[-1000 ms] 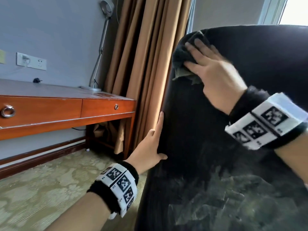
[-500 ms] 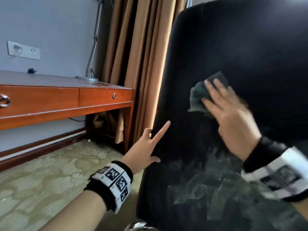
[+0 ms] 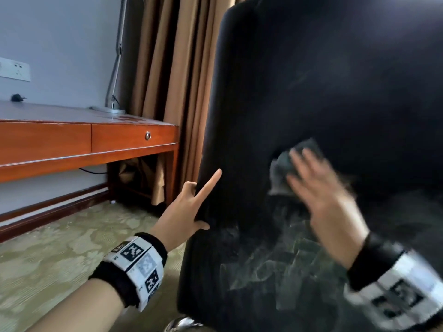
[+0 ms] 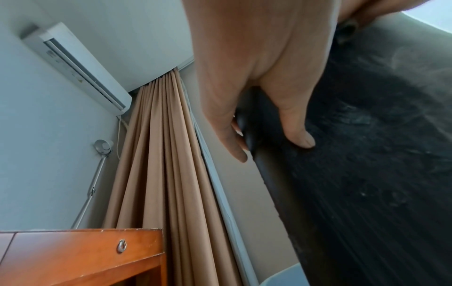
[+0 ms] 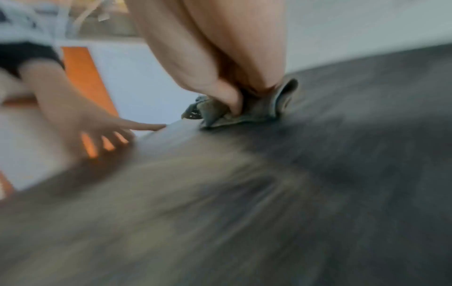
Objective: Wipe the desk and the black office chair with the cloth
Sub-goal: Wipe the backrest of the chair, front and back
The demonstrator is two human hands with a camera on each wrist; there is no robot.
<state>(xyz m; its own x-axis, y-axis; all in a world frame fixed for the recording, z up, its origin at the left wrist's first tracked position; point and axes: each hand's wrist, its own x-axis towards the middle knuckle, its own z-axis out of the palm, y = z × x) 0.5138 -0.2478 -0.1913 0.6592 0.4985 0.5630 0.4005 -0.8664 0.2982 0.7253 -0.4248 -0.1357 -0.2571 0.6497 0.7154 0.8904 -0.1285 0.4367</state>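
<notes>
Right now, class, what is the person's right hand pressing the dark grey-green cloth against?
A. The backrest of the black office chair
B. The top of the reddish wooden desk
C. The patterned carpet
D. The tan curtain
A: the right hand presses the dark grey-green cloth flat against the backrest of the black office chair, while the reddish wooden desk stands apart to the left.
</notes>
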